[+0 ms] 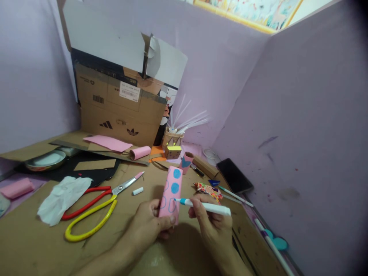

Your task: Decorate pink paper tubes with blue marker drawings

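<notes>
My left hand [149,220] grips the lower end of a pink paper-covered tube [170,188], which is tilted upright over the cardboard. Two filled blue circles and several blue outlined shapes mark its faces. In my right hand [211,218] is a white felt-tip marker [209,207] with a blue collar; its tip touches one outlined shape low on the tube. A white marker cap [137,191] lies on the cardboard left of the tube. Beyond the tube stands a smaller pink roll [186,161] with a blue heart-like shape.
Scissors [110,199] with red and yellow handles lie left, beside crumpled white tissue [64,197]. A phone [234,175] rests along the right wall. At the back stand a large cardboard box [115,103] and a small basket [169,135] holding clear sticks. Another pink roll [140,152] lies behind.
</notes>
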{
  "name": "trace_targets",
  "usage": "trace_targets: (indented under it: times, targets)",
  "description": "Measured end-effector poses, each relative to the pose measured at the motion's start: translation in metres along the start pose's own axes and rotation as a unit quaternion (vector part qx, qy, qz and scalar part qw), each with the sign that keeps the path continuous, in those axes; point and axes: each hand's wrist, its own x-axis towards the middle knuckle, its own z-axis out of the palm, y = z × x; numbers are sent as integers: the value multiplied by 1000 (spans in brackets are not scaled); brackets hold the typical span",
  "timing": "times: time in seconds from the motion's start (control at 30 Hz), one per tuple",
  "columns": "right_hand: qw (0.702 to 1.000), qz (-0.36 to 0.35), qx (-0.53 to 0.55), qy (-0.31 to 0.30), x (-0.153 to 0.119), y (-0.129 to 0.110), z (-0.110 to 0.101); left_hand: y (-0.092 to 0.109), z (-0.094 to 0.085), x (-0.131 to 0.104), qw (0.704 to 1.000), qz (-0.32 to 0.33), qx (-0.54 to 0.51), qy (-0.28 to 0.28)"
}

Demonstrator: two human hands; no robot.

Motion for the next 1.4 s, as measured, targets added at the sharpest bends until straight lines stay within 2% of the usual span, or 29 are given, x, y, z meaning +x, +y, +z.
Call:
trace_targets:
  times: [0.2, 0.43, 0.53, 0.87, 1.4]
  targets:
    - [1000, -14, -2, 11, 0, 0, 0, -1, 0, -1, 1000, 13, -5, -2]
    - [1000, -16, -23, -9, -2, 2, -2, -1, 1, 0, 1000, -4, 2, 11]
    - [1000, -13, -19, 0, -2, 0, -1, 0, 1, -1, 1000, -6, 8, 15]
    - [1000, 2, -9, -7, -3, 2, -1, 1, 1, -2, 1000, -4, -2, 9]
    - [1000, -15, -6, -5, -1, -2, 3, 1, 3, -1, 1000, -7, 6, 5]
